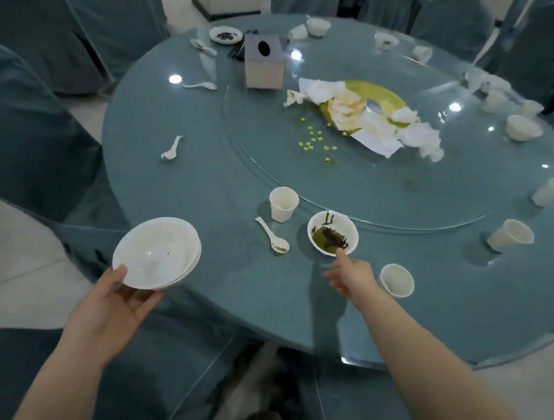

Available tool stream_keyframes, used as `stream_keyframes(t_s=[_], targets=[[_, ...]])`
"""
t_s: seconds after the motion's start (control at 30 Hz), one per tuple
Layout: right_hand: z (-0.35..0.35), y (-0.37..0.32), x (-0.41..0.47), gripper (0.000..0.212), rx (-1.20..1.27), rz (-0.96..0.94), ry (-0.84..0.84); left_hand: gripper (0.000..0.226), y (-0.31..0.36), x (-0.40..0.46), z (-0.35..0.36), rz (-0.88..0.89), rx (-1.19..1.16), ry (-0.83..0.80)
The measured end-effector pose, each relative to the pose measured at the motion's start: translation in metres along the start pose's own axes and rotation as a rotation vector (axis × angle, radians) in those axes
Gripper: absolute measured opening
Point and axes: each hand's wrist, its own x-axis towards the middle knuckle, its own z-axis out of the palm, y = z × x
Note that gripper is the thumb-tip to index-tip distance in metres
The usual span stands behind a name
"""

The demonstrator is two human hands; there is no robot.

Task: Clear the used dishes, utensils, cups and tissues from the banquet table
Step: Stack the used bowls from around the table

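Both arms reach over the table's near edge. Left hand (112, 302) holds stacked bowls (157, 252) off that edge, thumb on the rim, fingers spread beneath. Right hand (352, 277), fingers loosely extended, touches the dirty bowl (333, 233) by the turntable (389, 201). Best to pinch its near rim, lift level so the green dregs stay in, and nest it on the stack.

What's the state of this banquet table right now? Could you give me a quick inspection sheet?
Surface: round table with glass turntable.
Job's things: dirty bowl, spoon, paper cups, tissues.
Clutter: tissue box, yellow crumbs.
Hands: left hand holds stacked bowls; right hand open, fingertip at the dirty bowl's rim.
Cables: nothing seen.
Surroundings: covered chairs.
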Motion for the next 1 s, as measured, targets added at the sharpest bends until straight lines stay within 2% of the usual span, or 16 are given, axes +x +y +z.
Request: stream_keyframes(t_s=[0.2, 0.33, 0.43, 0.57, 0.77, 1.0], targets=[[0.009, -0.017, 0.042, 0.023, 0.115, 0.165, 0.032, 0.022, 0.009, -0.004, 0.007, 0.051, -0.048, 0.011], [0.019, -0.007, 0.025, 0.029, 0.117, 0.157, -0.024, 0.019, 0.005, -0.005, 0.010, 0.041, -0.078, 0.036], [0.016, 0.002, -0.008, 0.031, 0.177, 0.082, -0.075, 0.021, 0.000, -0.006, 0.012, 0.015, -0.057, -0.007], [0.003, -0.005, -0.069, 0.031, 0.234, -0.127, -0.166, 0.024, -0.012, -0.008, 0.023, -0.036, 0.059, -0.157], [-0.013, -0.014, -0.156, 0.034, 0.126, -0.438, -0.207, 0.028, -0.041, -0.022, 0.060, -0.102, 0.233, -0.377], [-0.045, 0.022, -0.205, 0.032, -0.030, -0.460, -0.070, 0.043, -0.075, -0.059, 0.094, -0.173, 0.385, -0.594]])
